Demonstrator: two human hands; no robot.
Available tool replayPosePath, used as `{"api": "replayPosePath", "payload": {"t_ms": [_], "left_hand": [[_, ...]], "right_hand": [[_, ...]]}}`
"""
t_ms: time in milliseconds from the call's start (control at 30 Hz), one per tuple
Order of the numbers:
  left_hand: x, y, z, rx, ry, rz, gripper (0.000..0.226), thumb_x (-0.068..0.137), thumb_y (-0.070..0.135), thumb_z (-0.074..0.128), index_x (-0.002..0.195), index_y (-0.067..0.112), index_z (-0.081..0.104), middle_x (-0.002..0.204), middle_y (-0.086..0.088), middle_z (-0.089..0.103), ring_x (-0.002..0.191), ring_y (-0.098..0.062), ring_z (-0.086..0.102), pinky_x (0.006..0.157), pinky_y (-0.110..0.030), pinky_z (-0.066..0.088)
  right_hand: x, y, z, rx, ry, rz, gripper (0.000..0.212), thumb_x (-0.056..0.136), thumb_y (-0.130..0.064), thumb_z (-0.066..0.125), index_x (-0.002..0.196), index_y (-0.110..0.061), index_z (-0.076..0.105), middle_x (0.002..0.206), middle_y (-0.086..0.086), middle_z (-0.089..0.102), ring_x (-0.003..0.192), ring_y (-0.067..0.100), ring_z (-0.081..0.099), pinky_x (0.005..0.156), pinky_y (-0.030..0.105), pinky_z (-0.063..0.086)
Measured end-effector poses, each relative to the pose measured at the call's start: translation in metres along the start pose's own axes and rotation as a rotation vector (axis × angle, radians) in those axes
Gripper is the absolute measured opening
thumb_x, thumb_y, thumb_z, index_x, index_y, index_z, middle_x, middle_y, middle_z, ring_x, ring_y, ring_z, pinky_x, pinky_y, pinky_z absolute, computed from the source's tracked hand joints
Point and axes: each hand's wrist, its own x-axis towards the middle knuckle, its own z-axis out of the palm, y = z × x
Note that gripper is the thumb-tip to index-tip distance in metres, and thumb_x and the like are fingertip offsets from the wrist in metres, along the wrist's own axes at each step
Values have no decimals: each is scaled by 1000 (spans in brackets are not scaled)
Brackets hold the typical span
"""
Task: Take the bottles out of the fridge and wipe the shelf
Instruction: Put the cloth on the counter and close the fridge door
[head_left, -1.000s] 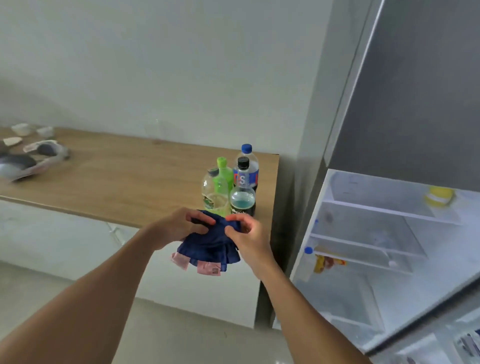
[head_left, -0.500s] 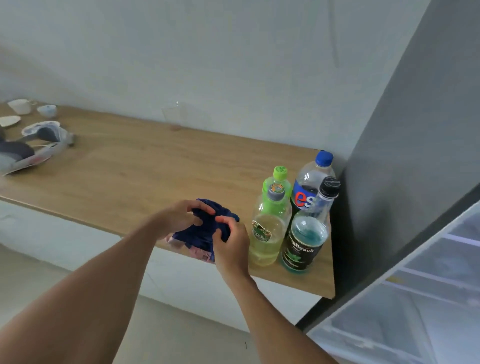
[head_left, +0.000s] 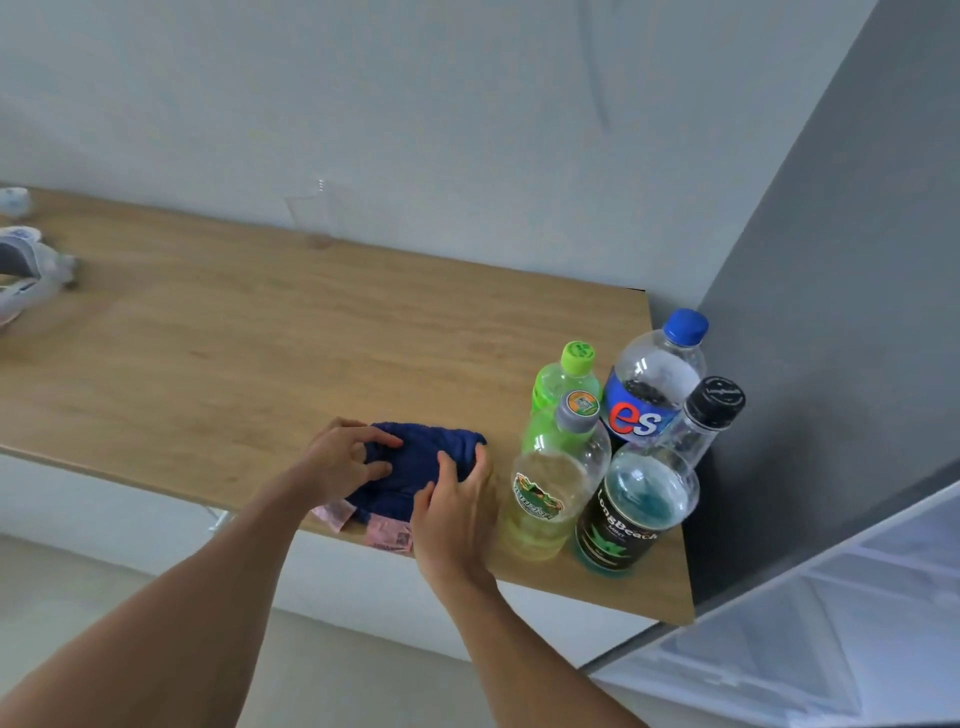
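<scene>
Spanning most of the frame, a wooden counter (head_left: 270, 332) with a smooth, pale grain runs along the plain wall, its right end meeting the flat grey side of the fridge (head_left: 831, 312). Pale translucent fridge shelves (head_left: 810, 639) show at the lower right; I cannot tell what lies on them.

Four plastic bottles stand upright in a tight cluster at the counter's front right corner. At the back is a rounded clear bottle with a blue cap and blue label (head_left: 655, 384), and beside it a slim green bottle (head_left: 563, 376) with a lime cap. In front stand a clear bottle of yellow-green liquid (head_left: 550, 493) with a grey cap and a black-capped bottle of teal liquid (head_left: 636, 504) with a dark label.

Just left of them, at the counter's front edge, lies a soft, crumpled dark blue cloth (head_left: 415, 462) with pink tags hanging over the edge. The left hand (head_left: 340, 460) rests on the cloth's left side, fingers bent and pinching a fold. The right hand (head_left: 452, 501) lies across its right side, fingers spread and curved loosely over the fabric, touching rather than gripping.
</scene>
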Motion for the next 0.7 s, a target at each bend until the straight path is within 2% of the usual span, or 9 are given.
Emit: {"api": "replayPosePath", "payload": {"t_ms": [67, 133, 233, 300, 433, 567, 633, 700], "left_hand": [[-6, 2, 0, -5, 12, -22, 38, 86, 36, 76, 114, 57, 63, 140, 1, 52, 134, -21, 47, 110, -39, 44], [-20, 7, 0, -11, 37, -50, 46, 87, 32, 77, 130, 43, 64, 146, -3, 51, 135, -25, 48, 109, -41, 45], [-48, 17, -4, -38, 60, -57, 53, 89, 26, 76, 139, 34, 61, 140, -4, 61, 120, -25, 58, 91, -30, 47], [-71, 28, -8, -86, 60, -56, 52, 90, 23, 74, 139, 33, 61, 134, -1, 65, 108, -20, 61, 80, -25, 48], [-128, 66, -14, -179, 86, -23, 53, 87, 20, 74, 137, 32, 61, 125, 3, 68, 109, -19, 66, 96, -37, 54], [-196, 110, -10, -214, 120, 33, 47, 82, 23, 79, 119, 43, 58, 115, 11, 67, 109, -18, 68, 90, -39, 59], [-228, 136, 0, -248, 128, 89, 48, 68, 36, 82, 108, 51, 59, 112, 17, 67, 107, -14, 69, 89, -42, 60], [-252, 164, 14, -247, 132, 139, 53, 64, 43, 84, 110, 53, 58, 116, 15, 69, 107, -13, 69, 91, -39, 59]], "right_hand": [[-3, -2, -2, -9, -21, -53, 55, 86, -17, 61, 141, -16, 55, 159, 24, 28, 140, 40, 42, 107, 48, 44], [-9, -3, -13, 16, -78, -113, 61, 91, -19, 55, 151, -15, 42, 165, 21, 13, 151, 38, 23, 113, 47, 39], [-27, -6, -39, 125, -229, -159, 63, 100, -23, 46, 159, -19, 23, 169, 8, 2, 155, 27, 8, 112, 40, 41], [-41, -4, -62, 182, -269, -195, 62, 102, -26, 44, 159, -19, 21, 169, 5, 9, 155, 23, 11, 112, 36, 38], [-71, 9, -124, 250, -259, -247, 57, 103, -28, 44, 156, -14, 28, 160, 5, 32, 147, 20, 29, 112, 32, 33], [-111, 31, -200, 267, -155, -308, 52, 101, -24, 48, 151, -14, 37, 147, 8, 46, 135, 22, 44, 107, 33, 38], [-137, 50, -241, 268, -106, -306, 53, 101, -26, 50, 151, -15, 37, 147, 6, 47, 134, 21, 46, 106, 36, 43], [-157, 71, -278, 264, -60, -303, 52, 102, -28, 51, 151, -17, 37, 146, 4, 49, 132, 20, 49, 106, 37, 47]]}}
